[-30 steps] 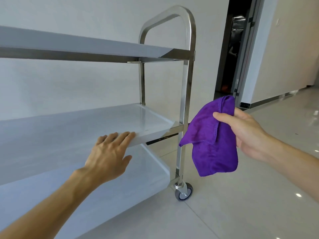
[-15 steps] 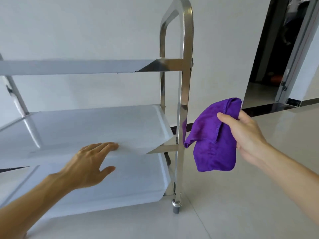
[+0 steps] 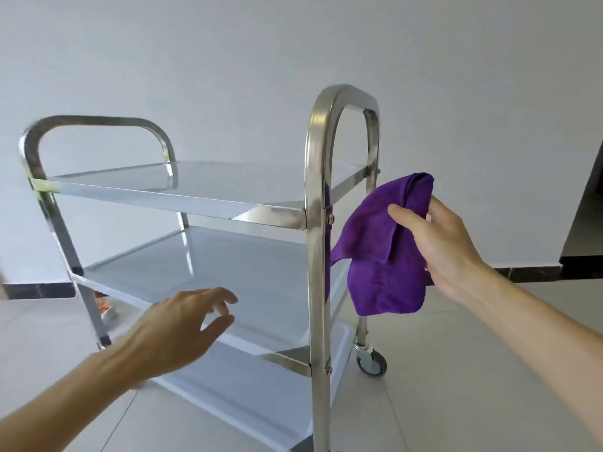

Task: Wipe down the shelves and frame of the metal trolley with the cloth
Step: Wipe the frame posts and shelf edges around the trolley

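Observation:
A three-shelf metal trolley stands before me, its near right upright running from the arched handle down past the frame's bottom. My right hand grips a folded purple cloth just right of that upright, level with the top and middle shelves; the cloth's left corner reaches the post. My left hand hovers with loosely spread fingers over the front edge of the middle shelf, and I cannot tell whether it touches.
A white wall rises behind the trolley, with a dark skirting strip along the tiled floor. A dark doorway opens at the far right. One castor wheel shows at the trolley's right end.
The view has risen and swung round the trolley's right end, so the top shelf now shows from above. My left hand has come off the middle shelf edge. The cloth stays beside the upright.

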The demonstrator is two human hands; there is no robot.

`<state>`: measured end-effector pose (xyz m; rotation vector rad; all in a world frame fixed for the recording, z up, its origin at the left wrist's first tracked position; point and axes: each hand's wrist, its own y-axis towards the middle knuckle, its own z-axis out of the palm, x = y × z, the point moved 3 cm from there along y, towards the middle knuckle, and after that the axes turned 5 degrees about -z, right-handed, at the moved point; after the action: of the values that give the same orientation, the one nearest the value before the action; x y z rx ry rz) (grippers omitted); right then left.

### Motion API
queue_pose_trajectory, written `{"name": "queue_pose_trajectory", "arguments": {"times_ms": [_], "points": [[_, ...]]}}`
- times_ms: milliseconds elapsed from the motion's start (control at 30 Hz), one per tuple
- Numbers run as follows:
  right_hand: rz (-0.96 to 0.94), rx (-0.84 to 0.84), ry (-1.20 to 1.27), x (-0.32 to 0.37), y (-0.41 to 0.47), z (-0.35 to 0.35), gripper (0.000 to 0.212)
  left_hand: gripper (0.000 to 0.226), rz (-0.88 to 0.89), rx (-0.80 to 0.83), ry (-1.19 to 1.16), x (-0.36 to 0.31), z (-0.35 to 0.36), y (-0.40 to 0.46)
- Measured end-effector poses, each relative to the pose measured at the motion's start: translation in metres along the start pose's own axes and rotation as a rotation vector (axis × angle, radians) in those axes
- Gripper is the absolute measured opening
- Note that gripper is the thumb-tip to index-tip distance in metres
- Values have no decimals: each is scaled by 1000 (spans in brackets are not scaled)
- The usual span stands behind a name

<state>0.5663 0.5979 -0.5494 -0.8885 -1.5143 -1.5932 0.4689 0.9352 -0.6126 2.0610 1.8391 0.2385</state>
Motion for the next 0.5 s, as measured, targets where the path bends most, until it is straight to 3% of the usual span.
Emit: {"name": "queue_pose_trajectory", "arguments": {"times_ms": [167, 267, 400, 500], "points": [[5, 50, 80, 11, -7, 27, 3, 7, 1, -442, -397, -57, -104, -24], [42, 50, 120, 12, -13, 39, 4, 17, 0, -477, -555, -89, -139, -1], [72, 54, 137, 13, -25, 49, 7, 47, -6, -480, -602, -131, -146, 49], [74, 46, 122, 16, -33, 48, 3, 50, -15, -512, -562, -144, -138, 66]]}}
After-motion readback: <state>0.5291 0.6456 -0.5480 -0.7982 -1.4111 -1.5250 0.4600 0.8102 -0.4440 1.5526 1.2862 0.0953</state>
